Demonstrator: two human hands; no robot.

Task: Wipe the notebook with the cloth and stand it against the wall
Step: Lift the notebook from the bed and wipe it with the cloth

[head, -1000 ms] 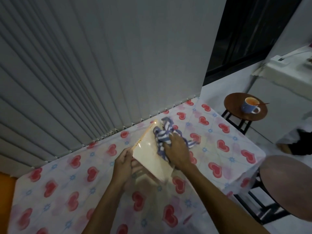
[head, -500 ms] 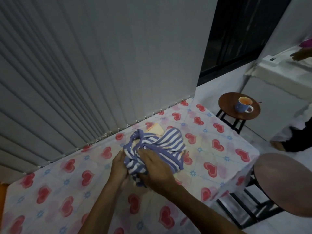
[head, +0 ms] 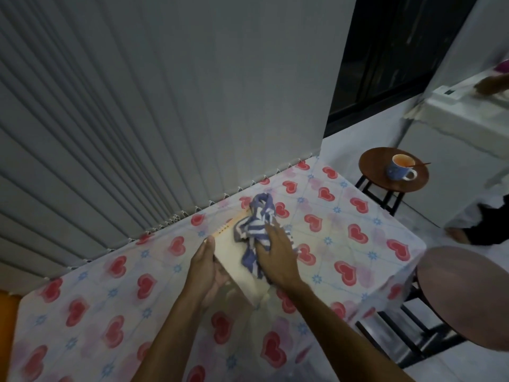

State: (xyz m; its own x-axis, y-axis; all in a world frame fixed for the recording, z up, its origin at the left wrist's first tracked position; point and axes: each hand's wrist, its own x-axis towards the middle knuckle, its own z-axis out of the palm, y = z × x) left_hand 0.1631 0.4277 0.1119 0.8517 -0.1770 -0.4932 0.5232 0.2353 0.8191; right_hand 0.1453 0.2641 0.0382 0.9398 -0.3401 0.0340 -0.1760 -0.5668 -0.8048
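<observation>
Wiping step, seen from my head camera. My left hand [head: 205, 267] closes its grip on the near-left edge of the notebook [head: 234, 259], thumb on top and fingers beneath, so the cover sits tilted up off the bench [head: 91, 296] and does not slide under the rubbing. The spiral edge faces the wall [head: 165, 106], which I judge convenient for the later step of standing it there.

My right hand [head: 276, 253] lies palm down, fingers spread, pressing the cloth [head: 254, 230] onto the cover; this is a flat press, not a pinch, so the grip is open over the cloth. The cloth is bunched, with one striped end trailing toward the far corner of the notebook and another hanging below my palm. Bunching gives a thick pad under the hand but leaves much of the cover bare at any one time.

The notebook lies near the wall, apart from it, above the heart-print bench cover. I judge the wipe in progress and the standing step not yet begun.

A mug [head: 400, 169] rests on a stool [head: 370, 164] well apart, clear of the work.
</observation>
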